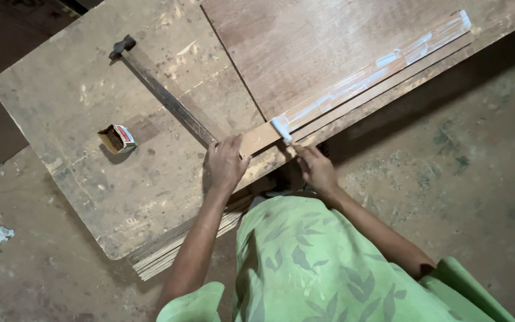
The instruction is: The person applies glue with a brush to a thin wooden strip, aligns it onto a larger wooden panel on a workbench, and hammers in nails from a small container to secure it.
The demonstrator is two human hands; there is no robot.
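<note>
Pressing my left hand (226, 162) flat on the thin wooden strip (353, 89) along the bench (78, 107) edge — right hand (316, 168) pinching a white spreader (281, 128); strip looks light, whippy, glue-slick — hold its bare end

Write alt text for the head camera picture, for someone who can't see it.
Seen from above, a person's left hand presses down the near end of a long wooden strip on a worn workbench, while the right hand draws a small spreader through white glue. A small open box sits left.
</note>
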